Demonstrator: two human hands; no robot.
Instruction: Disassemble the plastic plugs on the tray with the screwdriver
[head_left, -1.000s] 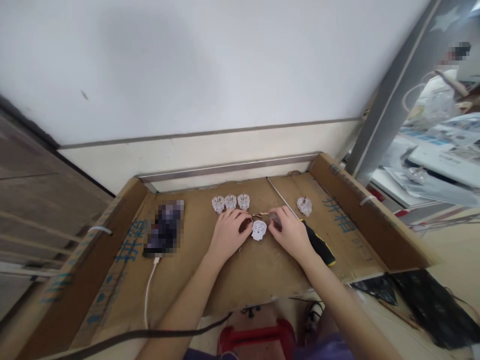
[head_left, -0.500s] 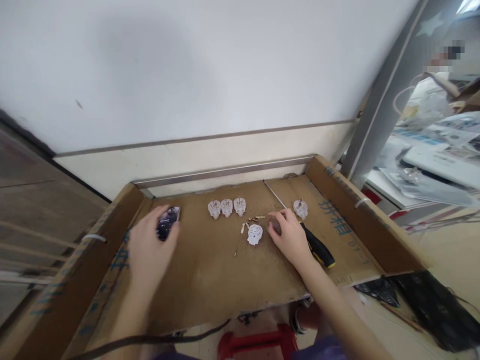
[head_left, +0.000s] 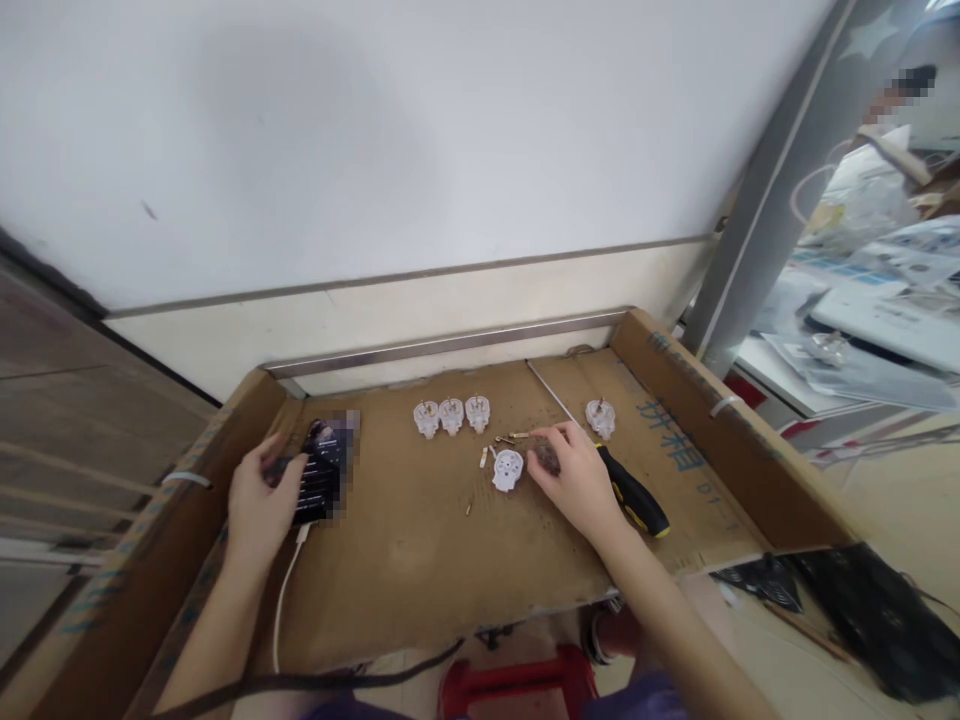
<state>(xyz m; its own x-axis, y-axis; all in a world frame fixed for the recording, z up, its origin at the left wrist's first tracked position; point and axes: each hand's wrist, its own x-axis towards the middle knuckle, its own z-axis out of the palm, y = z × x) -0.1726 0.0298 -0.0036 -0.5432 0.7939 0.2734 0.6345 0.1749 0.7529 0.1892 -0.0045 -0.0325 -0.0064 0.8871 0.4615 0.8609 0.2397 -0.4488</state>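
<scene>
At the left of the cardboard work surface, my left hand [head_left: 259,505] has its thumb and fingers closed on the left edge of a black phone [head_left: 321,478] with a lit screen. A white cable runs from its lower end. My right hand [head_left: 581,475] rests on the cardboard, thumb and forefinger apart around a small brown heap [head_left: 547,458] whose pieces I cannot make out. Just left of it lies a white plastic plug part [head_left: 508,470], with small brass pieces [head_left: 519,436] behind. Partly behind my right hand is a screwdriver [head_left: 634,497] with a black and yellow handle.
Three clear plug bodies [head_left: 451,416] stand in a row towards the back; another plug body [head_left: 600,418] sits at the right. Cardboard walls [head_left: 720,420] border the sides. A dark cable [head_left: 375,680] crosses the front, above a red stool [head_left: 517,685].
My left hand has moved left and towards me, from over the phone to its left edge. More of the screen and the white cable now show. My right hand has barely shifted.
</scene>
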